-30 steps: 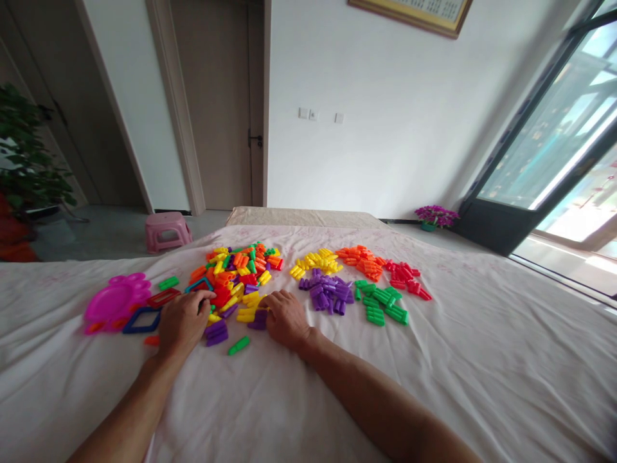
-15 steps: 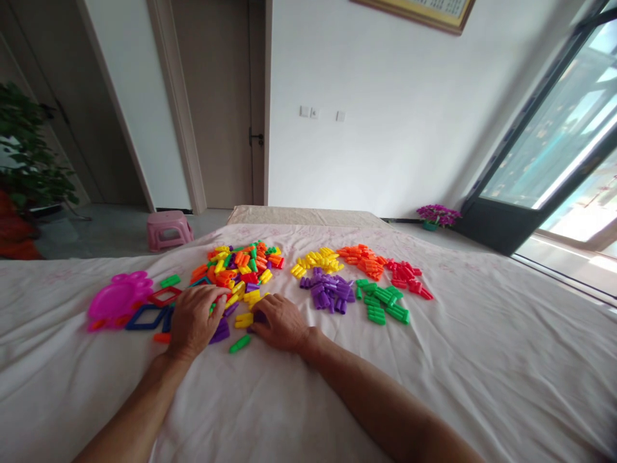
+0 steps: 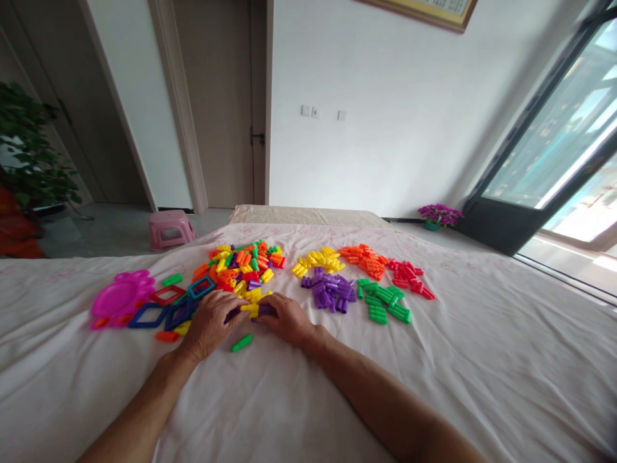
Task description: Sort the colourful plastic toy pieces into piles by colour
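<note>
My left hand point(image 3: 212, 321) is closed round a purple plastic building piece point(image 3: 232, 315) at the near side of a mixed pile. My right hand point(image 3: 286, 319) has its fingers closed on another purple piece point(image 3: 265, 310). Between the two hands a yellow piece point(image 3: 250, 310) shows; whether it is joined to the purple ones I cannot tell. Beyond my fingers lies the mixed pile point(image 3: 245, 263) of orange, yellow, green, red and purple pieces. One green piece point(image 3: 241, 343) lies alone on the cloth, just in front of my hands.
Sorted heaps of yellow point(image 3: 318, 260), orange point(image 3: 365, 259), red point(image 3: 409, 276), purple point(image 3: 330, 289) and green pieces point(image 3: 388, 300) lie to the right. At the left are a pink paw-shaped tray point(image 3: 118, 296), blue diamond frames point(image 3: 148, 316) and a red frame point(image 3: 168, 295). A pale cloth point(image 3: 482, 360) covers the surface.
My left hand has shifted right and nearer to my right hand, leaving the red piece it was at. It now holds a purple piece, and the blue frames are less covered.
</note>
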A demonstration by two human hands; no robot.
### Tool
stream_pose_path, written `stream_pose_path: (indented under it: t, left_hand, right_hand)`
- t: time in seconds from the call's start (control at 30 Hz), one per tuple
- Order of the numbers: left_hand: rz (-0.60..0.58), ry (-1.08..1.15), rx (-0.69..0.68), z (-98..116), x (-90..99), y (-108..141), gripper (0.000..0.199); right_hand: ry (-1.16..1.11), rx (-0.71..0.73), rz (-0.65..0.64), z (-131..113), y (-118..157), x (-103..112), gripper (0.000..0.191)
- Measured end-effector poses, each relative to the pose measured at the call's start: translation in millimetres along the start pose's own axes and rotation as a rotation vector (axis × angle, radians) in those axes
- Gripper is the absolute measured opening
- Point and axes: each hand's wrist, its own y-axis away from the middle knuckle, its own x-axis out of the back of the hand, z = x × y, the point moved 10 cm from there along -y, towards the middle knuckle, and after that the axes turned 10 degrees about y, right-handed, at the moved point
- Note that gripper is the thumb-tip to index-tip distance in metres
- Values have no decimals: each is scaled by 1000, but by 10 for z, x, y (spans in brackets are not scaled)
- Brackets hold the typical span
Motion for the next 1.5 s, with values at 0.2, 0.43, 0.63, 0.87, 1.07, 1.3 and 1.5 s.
stream_pose_path:
  t: [0.2,0.43,0.63,0.87,1.07,1.3,1.5]
  left_hand:
    - [92,109,94,-268,63,48,27]
    - [204,50,13,-107,196,54,28]
    - [176,24,-81,164,114,14,25]
    - [316,-61,-13,38,407,70,28]
    - [433,-331,271,-445,693,228,35]
    - [341,-374,378,-572,576,226,36]
    - [259,-280,404,-705,454,222,35]
  right_hand:
    - [-24,-84,10,87,-22,52,21]
    - [22,42,167,-15,-14,269,34]
    - [-11,47,108,-43,-21,149,17]
    - [-80,-214,245,438,-62,428,20]
    - [-26,-580,554,1414,106,1066,27]
    - [11,-667,643,1824,268,1196,37]
    - [172,-301,336,951,-49,791,25]
